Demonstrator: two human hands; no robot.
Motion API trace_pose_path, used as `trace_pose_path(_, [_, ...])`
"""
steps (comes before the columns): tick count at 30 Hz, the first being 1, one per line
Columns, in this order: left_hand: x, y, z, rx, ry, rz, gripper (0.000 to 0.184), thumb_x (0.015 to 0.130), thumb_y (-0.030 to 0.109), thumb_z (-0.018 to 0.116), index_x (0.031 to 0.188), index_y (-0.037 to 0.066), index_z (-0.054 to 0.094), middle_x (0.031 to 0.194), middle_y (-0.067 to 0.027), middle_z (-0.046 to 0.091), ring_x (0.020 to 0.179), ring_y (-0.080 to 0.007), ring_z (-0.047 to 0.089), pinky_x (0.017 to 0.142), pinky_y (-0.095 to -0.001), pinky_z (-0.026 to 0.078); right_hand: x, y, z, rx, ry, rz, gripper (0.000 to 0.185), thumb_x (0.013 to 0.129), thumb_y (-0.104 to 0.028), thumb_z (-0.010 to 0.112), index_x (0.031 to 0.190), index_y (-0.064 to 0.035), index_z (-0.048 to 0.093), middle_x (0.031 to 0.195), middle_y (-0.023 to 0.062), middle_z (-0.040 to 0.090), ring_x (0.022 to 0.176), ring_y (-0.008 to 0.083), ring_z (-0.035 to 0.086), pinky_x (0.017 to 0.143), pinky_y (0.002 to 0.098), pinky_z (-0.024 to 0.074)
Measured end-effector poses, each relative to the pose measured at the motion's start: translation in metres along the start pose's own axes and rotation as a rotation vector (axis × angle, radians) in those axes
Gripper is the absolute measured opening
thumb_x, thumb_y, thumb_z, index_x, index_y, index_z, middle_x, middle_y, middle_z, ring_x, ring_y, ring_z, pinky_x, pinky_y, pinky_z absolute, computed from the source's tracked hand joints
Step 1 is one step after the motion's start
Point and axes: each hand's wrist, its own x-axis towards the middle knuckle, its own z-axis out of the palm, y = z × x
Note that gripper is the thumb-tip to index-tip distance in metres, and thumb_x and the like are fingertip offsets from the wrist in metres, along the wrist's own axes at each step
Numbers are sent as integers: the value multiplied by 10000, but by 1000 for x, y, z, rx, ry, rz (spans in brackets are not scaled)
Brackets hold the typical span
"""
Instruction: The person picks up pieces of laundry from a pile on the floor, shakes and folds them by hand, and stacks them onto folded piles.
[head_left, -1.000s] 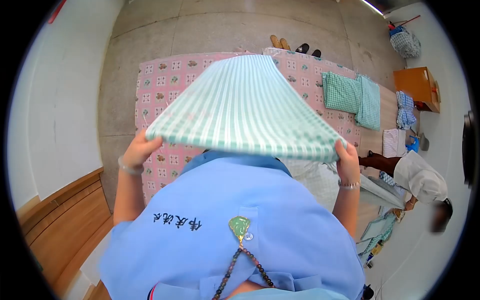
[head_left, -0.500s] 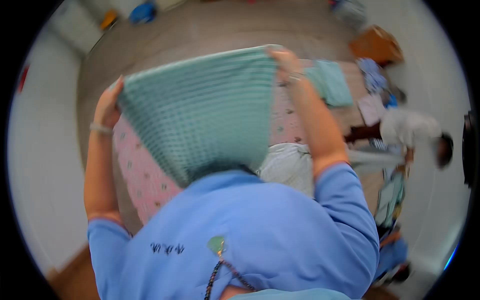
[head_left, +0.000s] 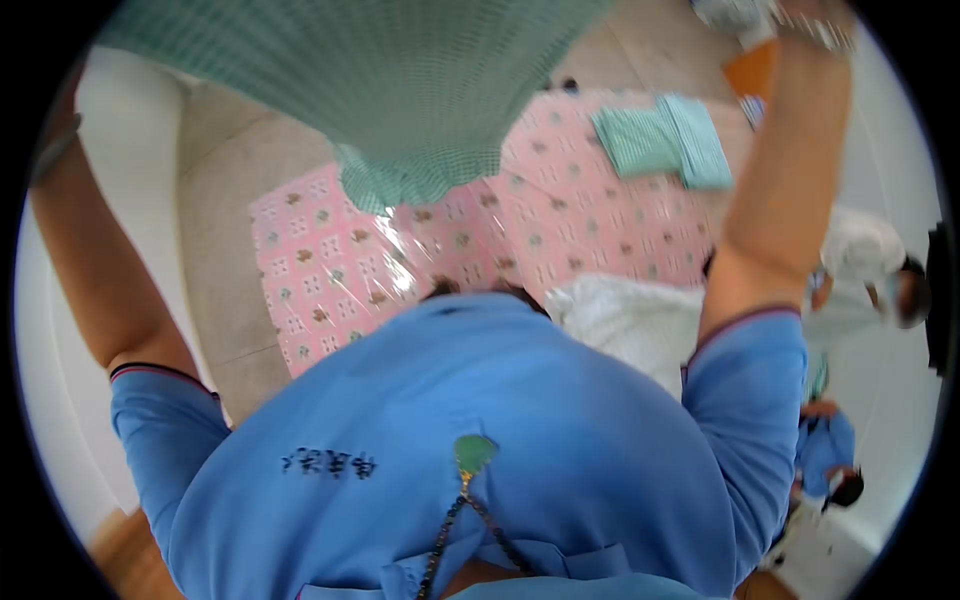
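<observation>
A green checked cloth (head_left: 400,80) hangs in the air across the top of the view, its gathered lower edge over a pink printed sheet (head_left: 590,215). My left hand (head_left: 68,105) is raised at the upper left rim beside the cloth's corner; it is dark and partly cut off. My right hand (head_left: 812,10) is raised at the top right, with its fingers beyond the frame. The cloth stays lifted and spread between my two arms, so both hands appear closed on it, though the grips themselves are hidden.
Folded green cloth (head_left: 640,142) and folded striped light-blue cloth (head_left: 700,140) lie at the sheet's far right. White plastic-like material (head_left: 630,318) lies by my right side. A person in white (head_left: 862,245) and another in blue (head_left: 826,450) are at the right. An orange-brown box (head_left: 750,75) stands behind.
Both my hands have risen and spread apart, carrying the green checked cloth up and away from my body. More of the pink sheet below now shows.
</observation>
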Motion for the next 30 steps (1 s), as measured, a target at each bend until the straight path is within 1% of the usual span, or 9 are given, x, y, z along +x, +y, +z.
trace_pose_path(6, [-109, 28, -42, -361, -206, -192, 420, 903, 291, 367, 1175, -22, 430, 1214, -80, 450, 1149, -186, 385, 990, -346, 242, -114, -10, 30, 150, 510, 203, 318, 823, -177, 526, 1077, 12, 503, 1160, 108, 490, 1131, 233, 397, 996, 408, 233])
trace_pose_path(8, [-182, 6, -41, 203, -196, -186, 395, 887, 273, 415, 1156, -15, 447, 1184, -105, 469, 1124, -216, 408, 967, -366, 273, -181, -2, 1, 237, 153, 375, 253, 834, -172, 514, 1031, -13, 531, 1069, 66, 551, 1013, 196, 479, 925, 358, 306])
trace_pose_path(11, [-324, -39, -35, 611, 44, -554, 246, 814, 149, 540, 1026, 24, 550, 1040, -43, 559, 932, -109, 503, 828, -283, 382, -306, 9, 7, 18, 302, 780, 193, 771, -64, 561, 956, -9, 561, 884, 32, 582, 799, 109, 528, 722, 243, 406])
trace_pose_path(13, [-364, -72, 6, 404, 77, -973, 227, 806, 162, 554, 985, 26, 582, 977, 2, 565, 886, -72, 498, 767, -241, 394, -366, 18, 28, -151, 224, 1101, 152, 773, -87, 576, 897, -9, 617, 777, -12, 604, 672, 58, 520, 619, 206, 404])
trace_pose_path(17, [-524, -161, 21, 228, 414, -1418, 417, 794, 341, 564, 1065, 24, 543, 1047, -10, 538, 947, -121, 457, 882, -304, 312, -499, 47, 43, 19, 122, 1315, 203, 799, -153, 574, 944, -15, 610, 897, 14, 604, 820, 82, 519, 757, 246, 390])
trace_pose_path(21, [-631, -193, 83, 157, 642, -1497, 543, 791, 389, 557, 1178, 23, 447, 1222, -70, 428, 1148, -202, 342, 943, -369, 275, -603, 48, 39, -23, 1, 1619, 230, 808, -181, 564, 952, -5, 604, 982, 33, 589, 930, 99, 504, 846, 271, 359])
trace_pose_path(22, [-644, -191, 94, 165, 667, -1521, 557, 791, 397, 554, 1185, 20, 441, 1249, -80, 409, 1180, -215, 320, 960, -371, 263, -615, 39, 43, 3, 10, 1671, 191, 808, -185, 565, 912, -32, 611, 867, -13, 569, 798, 68, 469, 744, 238, 361])
trace_pose_path(23, [-661, -184, 105, 161, 668, -1535, 557, 791, 397, 554, 1185, 20, 441, 1249, -80, 409, 1180, -215, 320, 960, -371, 263, -629, 25, 45, 22, 13, 1724, 155, 807, -189, 567, 873, -59, 618, 752, -59, 549, 666, 37, 434, 643, 205, 362])
trace_pose_path(30, [-724, -152, 140, 169, 582, -1729, 554, 807, 432, 511, 1133, -15, 480, 1181, -86, 465, 1085, -202, 394, 889, -353, 336, -742, -29, 37, 64, -109, 1953, 274, 793, -258, 580, 998, -77, 597, 798, -20, 564, 710, 77, 472, 610, 246, 408])
